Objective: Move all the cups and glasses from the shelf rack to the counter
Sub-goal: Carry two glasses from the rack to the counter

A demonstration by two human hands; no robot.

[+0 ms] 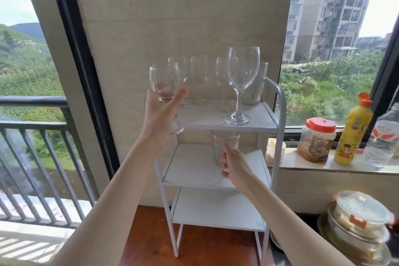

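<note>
A white three-tier shelf rack stands on a reddish-brown counter. My left hand grips a clear wine glass by its stem, held at the top shelf's left edge. My right hand holds a clear tumbler on the middle shelf. On the top shelf stand a tall wine glass at the front right, several more stemmed glasses behind, and a wide clear glass at the back right. The lowest shelf holds nothing.
On the window ledge to the right stand a red-lidded jar, a yellow bottle, a clear water bottle and a small white pot. Stacked lidded glass dishes sit at the lower right. A balcony railing is at the left.
</note>
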